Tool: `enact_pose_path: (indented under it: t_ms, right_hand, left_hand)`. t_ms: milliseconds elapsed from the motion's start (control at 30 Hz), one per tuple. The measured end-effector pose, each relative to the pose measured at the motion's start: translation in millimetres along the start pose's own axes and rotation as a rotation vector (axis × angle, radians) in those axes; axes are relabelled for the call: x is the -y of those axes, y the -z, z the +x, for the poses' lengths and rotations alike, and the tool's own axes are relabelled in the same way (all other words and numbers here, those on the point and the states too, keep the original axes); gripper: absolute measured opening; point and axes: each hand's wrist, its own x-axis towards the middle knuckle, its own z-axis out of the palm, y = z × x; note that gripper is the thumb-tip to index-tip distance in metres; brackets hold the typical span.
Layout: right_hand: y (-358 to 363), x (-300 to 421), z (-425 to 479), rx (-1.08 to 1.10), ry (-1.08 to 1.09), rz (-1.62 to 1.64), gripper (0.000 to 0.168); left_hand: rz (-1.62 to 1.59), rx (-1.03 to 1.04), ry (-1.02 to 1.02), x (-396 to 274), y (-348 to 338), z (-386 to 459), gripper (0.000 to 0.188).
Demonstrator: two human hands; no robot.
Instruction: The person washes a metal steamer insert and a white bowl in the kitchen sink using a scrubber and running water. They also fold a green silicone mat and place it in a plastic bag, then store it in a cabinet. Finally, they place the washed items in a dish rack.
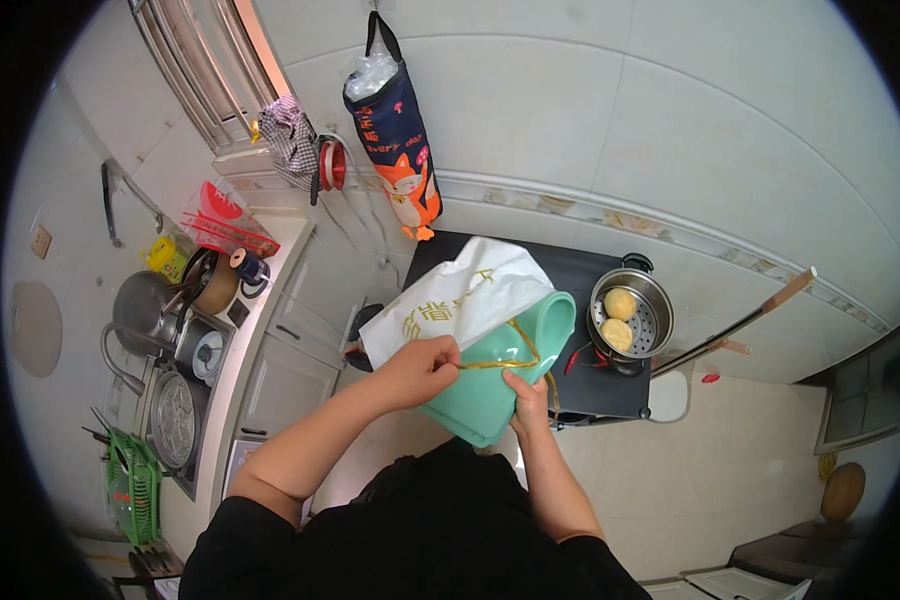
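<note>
A pale green, flexible mat [472,405], partly rolled, is held up before my body. My right hand [532,405] grips its lower right side, thumb on top. My left hand [426,371] pinches a gold ribbon [495,365] that runs across the mat. A further length of ribbon hangs beyond my right hand. Behind the mat lies a crumpled white bag [450,292] with gold writing, over a black table [577,266]. To the right, a steel steamer pot [667,315] holds two round yellow buns [619,304] on its perforated tray.
Red chillies [572,362] lie beside the pot. A fox-printed bag holder [397,142] hangs on the wall. Along the left run a counter [221,409], a sink with a steel lid [174,420], pans [141,304] and a green rack [139,487]. A long wooden-ended handle [791,285] leans right.
</note>
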Motion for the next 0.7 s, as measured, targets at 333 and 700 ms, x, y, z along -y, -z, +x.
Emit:
enact_pose_path:
  t_ms: [333, 700]
  right_hand:
    - [-26.7, 7.7, 11.3, -0.002, 0.028, -0.076, 0.038]
    - [-41.4, 20.2, 10.7, 0.077, 0.012, 0.036, 0.048]
  left_hand:
    - [0.329, -0.335, -0.409, -4.9, -21.3, -2.3, 0.008]
    - [0.114, -0.521, -0.301, 15.3, 33.0, -5.2, 0.021]
